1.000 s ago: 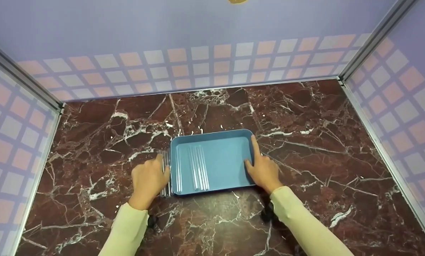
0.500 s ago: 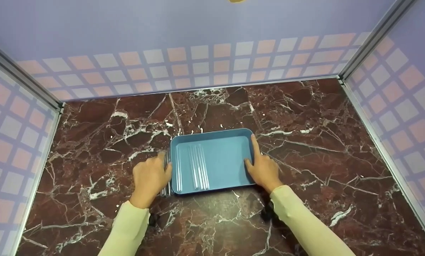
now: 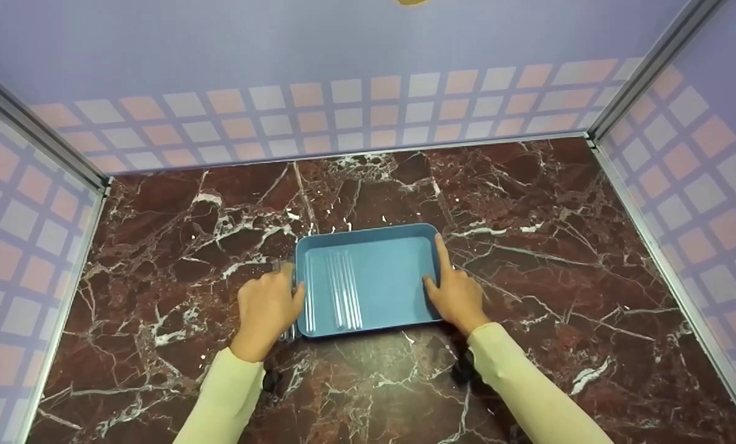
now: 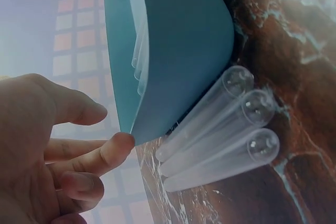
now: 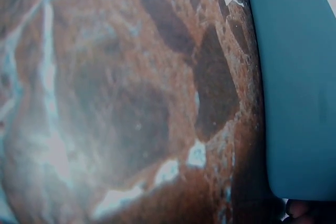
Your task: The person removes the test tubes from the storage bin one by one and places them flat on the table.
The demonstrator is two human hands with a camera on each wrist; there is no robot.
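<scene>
1. On the dark red marble tabletop [image 3: 528, 259], seen from the head camera, a blue rectangular tray [image 3: 392, 277] lies flat between the two hands. The left hand [image 3: 268, 308] sits against the tray's left edge with its fingers bent over the rim. The right hand [image 3: 457, 293] lies along the tray's right edge, forefinger stretched straight up the side and thumb on the rim. Several clear tubes [image 3: 342, 290] lie side by side inside the tray, toward its left half. More clear tubes show just outside the tray's left edge, mostly hidden under the left hand. Both arms wear pale yellow sleeves [image 3: 528, 388]. Walls with a checked pattern [image 3: 343, 111] stand behind the tray and to both sides.

2. Under the tray's left edge, in the left wrist view, three clear test tubes [image 4: 220, 129] lie together on the marble, touching the tray's outer wall [image 4: 178, 51]. The left hand [image 4: 47, 150] has loosely curled fingers, and one fingertip [image 4: 123, 142] touches the tray's corner; it grips nothing.

3. Beside the tray's right wall [image 5: 299, 87], in the right wrist view, only marble and the blue side show. A fingertip [image 5: 296, 209] peeks in at the bottom edge, so this view cannot tell how that hand is set.
</scene>
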